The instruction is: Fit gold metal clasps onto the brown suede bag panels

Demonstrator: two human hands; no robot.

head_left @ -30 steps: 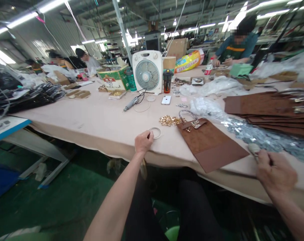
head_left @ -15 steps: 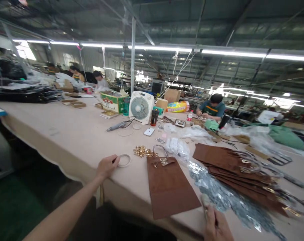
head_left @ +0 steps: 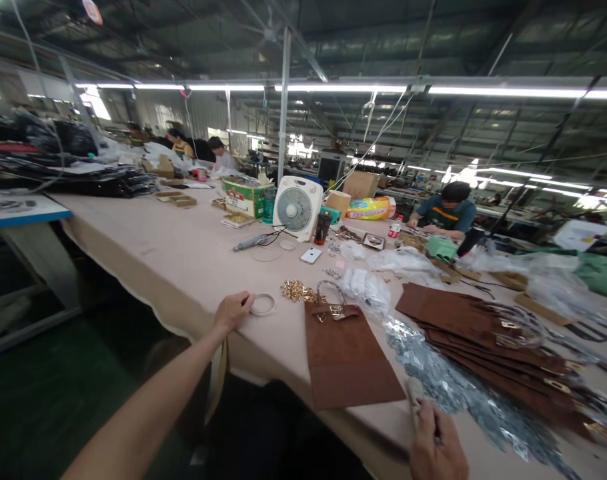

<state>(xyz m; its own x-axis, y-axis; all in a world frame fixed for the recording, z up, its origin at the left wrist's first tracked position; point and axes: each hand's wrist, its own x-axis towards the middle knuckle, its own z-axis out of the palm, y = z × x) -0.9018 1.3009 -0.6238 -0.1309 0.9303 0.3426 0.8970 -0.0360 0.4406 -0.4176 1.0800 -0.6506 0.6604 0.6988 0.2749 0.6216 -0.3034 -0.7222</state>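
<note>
Your left hand (head_left: 232,312) touches the tape ring (head_left: 262,304) by the desk (head_left: 183,260) edge, grip unclear; a nudge could drop it. Your right hand (head_left: 436,447) clenches a pale tool (head_left: 414,393).

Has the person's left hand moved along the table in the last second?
No. The left hand still rests at the ring near the table edge, left of the brown bag; only the camera view shifted.

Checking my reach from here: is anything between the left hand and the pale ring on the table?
Nothing visible does. The left hand touches the pale ring at its left edge, on the bare table. The gold fittings lie beyond the ring, apart from it.
</note>
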